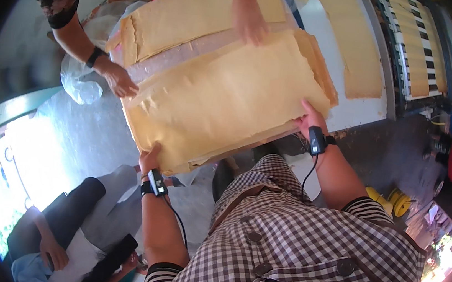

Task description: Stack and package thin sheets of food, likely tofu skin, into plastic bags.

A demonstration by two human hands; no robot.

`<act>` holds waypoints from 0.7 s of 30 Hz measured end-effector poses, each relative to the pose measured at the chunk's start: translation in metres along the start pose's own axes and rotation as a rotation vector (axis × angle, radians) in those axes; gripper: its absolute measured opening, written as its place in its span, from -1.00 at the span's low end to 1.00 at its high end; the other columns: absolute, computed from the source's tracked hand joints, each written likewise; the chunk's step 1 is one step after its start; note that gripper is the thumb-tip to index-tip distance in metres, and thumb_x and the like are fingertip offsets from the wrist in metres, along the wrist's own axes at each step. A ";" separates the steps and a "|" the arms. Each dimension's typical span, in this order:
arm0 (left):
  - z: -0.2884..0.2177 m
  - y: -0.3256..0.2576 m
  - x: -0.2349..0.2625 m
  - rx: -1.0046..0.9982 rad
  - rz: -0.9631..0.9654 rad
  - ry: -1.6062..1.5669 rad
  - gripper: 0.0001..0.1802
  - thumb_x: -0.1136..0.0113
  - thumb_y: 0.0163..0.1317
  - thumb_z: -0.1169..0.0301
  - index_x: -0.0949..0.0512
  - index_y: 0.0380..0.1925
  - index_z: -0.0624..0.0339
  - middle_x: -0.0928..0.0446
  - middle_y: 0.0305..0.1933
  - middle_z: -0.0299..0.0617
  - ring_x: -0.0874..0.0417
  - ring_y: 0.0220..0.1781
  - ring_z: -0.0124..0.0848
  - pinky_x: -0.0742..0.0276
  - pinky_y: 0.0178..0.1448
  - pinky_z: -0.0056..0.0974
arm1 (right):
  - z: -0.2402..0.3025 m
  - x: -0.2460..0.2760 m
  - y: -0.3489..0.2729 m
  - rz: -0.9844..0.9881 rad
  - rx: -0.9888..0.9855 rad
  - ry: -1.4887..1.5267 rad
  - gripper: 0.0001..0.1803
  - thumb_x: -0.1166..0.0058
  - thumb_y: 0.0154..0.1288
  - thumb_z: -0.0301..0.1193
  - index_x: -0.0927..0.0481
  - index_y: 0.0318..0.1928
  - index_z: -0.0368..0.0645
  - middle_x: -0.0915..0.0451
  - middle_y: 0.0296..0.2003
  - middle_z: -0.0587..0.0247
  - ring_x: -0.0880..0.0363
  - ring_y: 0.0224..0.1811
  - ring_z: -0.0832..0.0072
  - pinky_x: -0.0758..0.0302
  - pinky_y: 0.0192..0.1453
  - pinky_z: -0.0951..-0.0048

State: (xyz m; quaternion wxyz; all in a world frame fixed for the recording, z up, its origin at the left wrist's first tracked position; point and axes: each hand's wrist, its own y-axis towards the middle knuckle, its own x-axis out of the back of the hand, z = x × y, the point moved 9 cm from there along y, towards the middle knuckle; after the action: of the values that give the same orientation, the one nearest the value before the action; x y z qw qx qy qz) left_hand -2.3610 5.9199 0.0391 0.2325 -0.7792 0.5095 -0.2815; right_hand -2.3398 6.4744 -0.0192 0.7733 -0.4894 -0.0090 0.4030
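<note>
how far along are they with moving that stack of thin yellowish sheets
Done: a few sheets already lie flat on the white table.
In hand: the stack of yellowish sheets is gripped at its near edge by the left hand and right hand, while a co-worker's hands hold the far side.
Left: the stack is not set down; it overhangs the table edge toward the floor.

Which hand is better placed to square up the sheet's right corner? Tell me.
Probably the right hand: it grips the tan sheet beside that corner, while the left hand holds the opposite near corner.
</note>
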 end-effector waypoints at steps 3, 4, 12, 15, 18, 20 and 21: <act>0.030 0.015 0.024 -0.018 -0.007 0.241 -0.62 -0.34 0.14 0.40 -0.58 -0.04 0.28 -0.66 -0.22 -0.19 -0.67 -0.28 -0.38 -0.61 -0.19 -0.32 | -0.005 0.017 -0.002 -0.063 -0.106 -0.209 -0.53 -0.22 0.27 -0.19 -0.42 0.14 0.05 -0.59 -0.05 0.33 -0.58 -0.14 0.41 -0.55 -0.05 0.25; 0.032 0.019 0.036 -0.059 -0.072 0.408 -0.65 -0.35 0.13 0.40 -0.58 -0.10 0.32 -0.66 -0.28 -0.22 -0.66 -0.33 -0.43 -0.59 -0.25 -0.36 | -0.002 0.012 -0.002 -0.025 -0.085 -0.233 -0.53 -0.23 0.26 -0.16 -0.42 0.13 0.06 -0.61 -0.11 0.33 -0.59 -0.22 0.46 -0.57 -0.16 0.32; -0.005 0.015 0.023 -0.182 -0.328 0.440 -0.49 -0.41 0.05 0.27 -0.53 -0.05 0.34 -0.67 -0.30 -0.17 -0.65 -0.31 -0.39 -0.56 -0.20 -0.33 | -0.011 0.041 -0.008 -0.125 -0.306 -0.459 -0.53 -0.09 0.29 0.09 -0.52 -0.14 -0.06 -0.63 -0.40 0.30 -0.60 -0.47 0.53 -0.61 -0.42 0.47; -0.024 0.010 0.046 -0.180 -0.497 0.718 -0.34 -0.40 0.07 0.23 -0.41 0.11 0.34 -0.65 -0.17 -0.07 -0.67 -0.17 -0.25 -0.57 -0.09 -0.22 | -0.008 0.046 -0.038 -0.260 -0.542 -0.574 -0.45 0.00 0.29 0.18 -0.55 -0.40 -0.08 -0.59 -0.55 0.32 -0.56 -0.59 0.54 -0.54 -0.52 0.49; -0.070 -0.032 0.020 -0.564 -0.659 1.103 -0.48 -0.29 0.12 0.28 -0.44 0.07 0.21 -0.55 -0.02 -0.04 -0.58 0.00 -0.11 -0.53 0.03 -0.15 | 0.029 -0.045 -0.030 0.033 -0.057 -1.152 -0.47 0.02 0.35 0.08 -0.53 -0.53 -0.12 -0.55 -0.64 0.33 -0.50 -0.65 0.52 -0.39 -0.57 0.53; -0.060 -0.065 -0.052 -0.827 -0.250 0.979 -0.65 -0.30 0.11 0.24 -0.59 -0.14 0.17 -0.60 -0.19 -0.01 -0.64 -0.20 -0.05 -0.55 -0.10 -0.10 | 0.057 -0.144 -0.040 0.244 0.478 -1.402 -0.58 -0.03 0.34 -0.05 -0.59 -0.41 -0.16 -0.60 -0.53 0.25 -0.56 -0.51 0.38 -0.46 -0.39 0.46; -0.026 -0.069 -0.081 -0.561 0.047 0.928 -0.77 -0.28 0.14 0.25 -0.64 -0.28 0.13 -0.63 -0.31 -0.06 -0.65 -0.28 -0.09 -0.57 -0.14 -0.11 | 0.057 -0.200 -0.046 0.339 0.766 -1.521 -0.64 -0.06 0.33 -0.11 -0.62 -0.31 -0.18 -0.64 -0.45 0.19 -0.60 -0.40 0.28 -0.51 -0.25 0.40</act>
State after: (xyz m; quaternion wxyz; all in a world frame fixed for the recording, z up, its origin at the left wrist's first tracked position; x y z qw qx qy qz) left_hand -2.3587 6.0184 0.0866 -0.2277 -0.5935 0.6315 -0.4440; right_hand -2.4701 6.3823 0.1217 0.5985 0.2122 -0.3140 0.7058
